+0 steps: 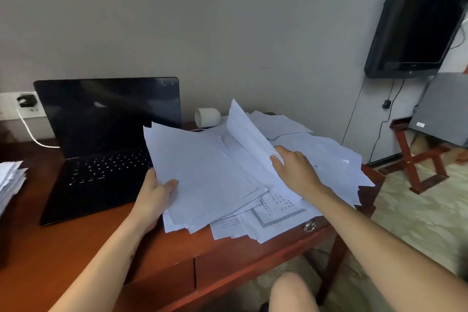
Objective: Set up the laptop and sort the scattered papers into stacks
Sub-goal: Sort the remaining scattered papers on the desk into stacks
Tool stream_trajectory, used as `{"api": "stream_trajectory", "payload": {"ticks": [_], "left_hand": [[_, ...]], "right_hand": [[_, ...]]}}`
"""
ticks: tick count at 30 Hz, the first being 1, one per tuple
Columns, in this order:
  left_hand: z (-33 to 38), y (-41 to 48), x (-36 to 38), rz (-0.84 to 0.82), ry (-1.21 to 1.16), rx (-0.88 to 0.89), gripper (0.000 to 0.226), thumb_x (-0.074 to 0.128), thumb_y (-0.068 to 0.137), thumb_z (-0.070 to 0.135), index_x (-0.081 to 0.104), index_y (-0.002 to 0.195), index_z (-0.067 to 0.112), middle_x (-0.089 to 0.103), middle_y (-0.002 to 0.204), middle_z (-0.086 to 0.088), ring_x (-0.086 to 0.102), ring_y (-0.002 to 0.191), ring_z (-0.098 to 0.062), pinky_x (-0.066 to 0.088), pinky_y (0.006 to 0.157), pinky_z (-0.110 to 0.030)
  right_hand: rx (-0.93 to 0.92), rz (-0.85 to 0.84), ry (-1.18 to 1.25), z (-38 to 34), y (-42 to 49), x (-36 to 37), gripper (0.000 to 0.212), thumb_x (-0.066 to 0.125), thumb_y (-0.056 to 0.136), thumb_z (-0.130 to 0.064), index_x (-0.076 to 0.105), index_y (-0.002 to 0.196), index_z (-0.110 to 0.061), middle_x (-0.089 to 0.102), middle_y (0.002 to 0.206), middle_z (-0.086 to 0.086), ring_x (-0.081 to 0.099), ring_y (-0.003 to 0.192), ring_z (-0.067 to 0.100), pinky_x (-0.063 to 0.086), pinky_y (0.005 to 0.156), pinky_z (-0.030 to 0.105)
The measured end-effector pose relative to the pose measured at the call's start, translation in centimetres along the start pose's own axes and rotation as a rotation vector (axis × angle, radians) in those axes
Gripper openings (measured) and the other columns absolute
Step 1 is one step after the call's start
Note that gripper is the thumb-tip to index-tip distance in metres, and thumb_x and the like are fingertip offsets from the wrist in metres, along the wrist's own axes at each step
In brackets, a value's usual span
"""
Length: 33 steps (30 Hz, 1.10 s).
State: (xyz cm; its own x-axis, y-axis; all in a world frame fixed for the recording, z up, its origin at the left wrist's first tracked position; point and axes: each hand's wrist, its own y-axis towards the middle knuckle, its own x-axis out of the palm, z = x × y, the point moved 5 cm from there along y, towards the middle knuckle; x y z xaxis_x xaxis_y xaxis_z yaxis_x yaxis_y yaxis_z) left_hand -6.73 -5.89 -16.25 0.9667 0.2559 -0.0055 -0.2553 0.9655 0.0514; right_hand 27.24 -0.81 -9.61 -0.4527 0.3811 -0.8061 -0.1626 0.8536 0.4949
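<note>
Two hands sorting: left hand (154,192) grips a sheaf (202,172); just beside it, right hand (293,170) pinches a lifted sheet (243,129), probably bound for that sheaf next.

Bare tabletop (50,248) across the lower left of the frame, free for a pass. Centre left taken by the open laptop (101,147), its screen upright. Centre right heaped with papers (329,159) out to the edge. Small stack (10,182) at far left; white cylinder (207,117) behind the heap.

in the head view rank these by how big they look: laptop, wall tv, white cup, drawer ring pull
laptop
wall tv, farther off, so true size unsure
white cup
drawer ring pull
</note>
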Motion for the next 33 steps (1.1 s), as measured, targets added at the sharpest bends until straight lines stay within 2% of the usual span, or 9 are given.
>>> {"api": "stream_trajectory", "payload": {"ticks": [3, 5, 9, 11, 14, 18, 22, 29, 33], "left_hand": [[0.4, -0.4, 0.4, -0.010, 0.034, 0.031, 0.038, 0.058, 0.103, 0.005, 0.046, 0.137, 0.018, 0.066, 0.127, 0.001, 0.067, 0.114, -0.021, 0.057, 0.094, -0.041], [0.5, -0.7, 0.5, -0.011, 0.045, 0.040, 0.037, 0.058, 0.103, 0.006, 0.046, 0.137, 0.017, 0.066, 0.126, 0.001, 0.067, 0.113, -0.020, 0.057, 0.090, -0.038], [0.5, -0.7, 0.4, 0.002, 0.046, 0.021, 0.034, 0.059, 0.104, 0.009, 0.047, 0.135, 0.018, 0.065, 0.125, -0.001, 0.067, 0.112, -0.021, 0.057, 0.089, -0.039], [0.4, -0.6, 0.3, 0.008, 0.053, 0.014, 0.035, 0.059, 0.103, 0.010, 0.047, 0.135, 0.019, 0.065, 0.126, -0.001, 0.067, 0.113, -0.022, 0.057, 0.093, -0.042], [0.2, -0.5, 0.2, 0.006, 0.060, 0.018, 0.034, 0.058, 0.102, 0.007, 0.049, 0.133, 0.019, 0.065, 0.127, -0.002, 0.067, 0.114, -0.023, 0.057, 0.096, -0.043], [0.1, -0.4, 0.3, 0.004, 0.062, 0.011, 0.035, 0.058, 0.103, 0.007, 0.048, 0.134, 0.020, 0.066, 0.127, 0.000, 0.067, 0.114, -0.022, 0.056, 0.094, -0.040], [0.2, -0.5, 0.2, -0.003, 0.054, 0.008, 0.035, 0.058, 0.103, 0.009, 0.048, 0.135, 0.020, 0.066, 0.128, 0.000, 0.067, 0.115, -0.022, 0.056, 0.098, -0.044], [0.8, -0.7, 0.7, -0.043, 0.114, 0.100, 0.038, 0.060, 0.104, 0.040, 0.049, 0.138, 0.028, 0.064, 0.132, 0.012, 0.063, 0.122, -0.010, 0.051, 0.101, -0.033], [0.6, -0.5, 0.3, -0.050, 0.163, 0.080, 0.045, 0.067, 0.095, 0.025, 0.052, 0.137, 0.030, 0.068, 0.130, 0.008, 0.067, 0.119, -0.017, 0.056, 0.100, -0.044]], "right_hand": [[0.015, -0.044, 0.296, -2.8, 0.3, 1.5, 0.025, 0.054, 0.104, -0.029, 0.063, 0.109, -0.006, 0.068, 0.092, 0.003, 0.062, 0.083, 0.020, 0.048, 0.073, 0.030], [0.019, -0.105, 0.406, -5.3, 0.4, 2.7, 0.027, 0.055, 0.102, -0.032, 0.063, 0.098, -0.006, 0.067, 0.085, 0.003, 0.060, 0.074, 0.014, 0.049, 0.068, 0.031], [0.060, -0.287, 0.506, -9.5, -0.5, 5.1, 0.045, 0.053, 0.101, -0.039, 0.037, 0.065, -0.017, 0.035, 0.059, -0.007, 0.031, 0.055, 0.009, 0.029, 0.057, 0.029], [0.110, -0.362, 0.616, -10.1, -0.7, 5.5, 0.045, 0.049, 0.101, -0.048, 0.051, 0.065, -0.021, 0.051, 0.060, -0.012, 0.048, 0.057, 0.009, 0.040, 0.062, 0.028], [0.241, -0.295, 0.728, -8.5, -0.2, 5.5, 0.039, 0.047, 0.102, -0.047, 0.077, 0.092, -0.022, 0.076, 0.088, -0.007, 0.069, 0.082, 0.009, 0.053, 0.087, 0.029], [0.217, -0.093, 0.237, -3.8, 1.2, 4.5, 0.033, 0.056, 0.095, -0.041, 0.067, 0.122, -0.024, 0.067, 0.126, -0.001, 0.055, 0.125, 0.021, 0.040, 0.109, 0.039], [0.203, -0.423, -0.124, -1.0, 0.3, 5.6, 0.070, 0.034, 0.100, -0.060, 0.026, 0.158, -0.023, 0.023, 0.165, 0.001, 0.010, 0.154, 0.022, 0.008, 0.123, 0.042], [0.103, -0.427, -0.169, -3.7, -1.4, 6.7, 0.068, 0.024, 0.098, -0.066, 0.038, 0.151, -0.026, 0.036, 0.154, 0.000, 0.024, 0.146, 0.020, 0.013, 0.117, 0.042], [0.119, -0.308, -0.075, -4.8, -0.3, 5.9, 0.056, 0.017, 0.102, -0.062, 0.063, 0.107, -0.030, 0.057, 0.115, -0.001, 0.046, 0.119, 0.023, 0.028, 0.102, 0.039]]}}
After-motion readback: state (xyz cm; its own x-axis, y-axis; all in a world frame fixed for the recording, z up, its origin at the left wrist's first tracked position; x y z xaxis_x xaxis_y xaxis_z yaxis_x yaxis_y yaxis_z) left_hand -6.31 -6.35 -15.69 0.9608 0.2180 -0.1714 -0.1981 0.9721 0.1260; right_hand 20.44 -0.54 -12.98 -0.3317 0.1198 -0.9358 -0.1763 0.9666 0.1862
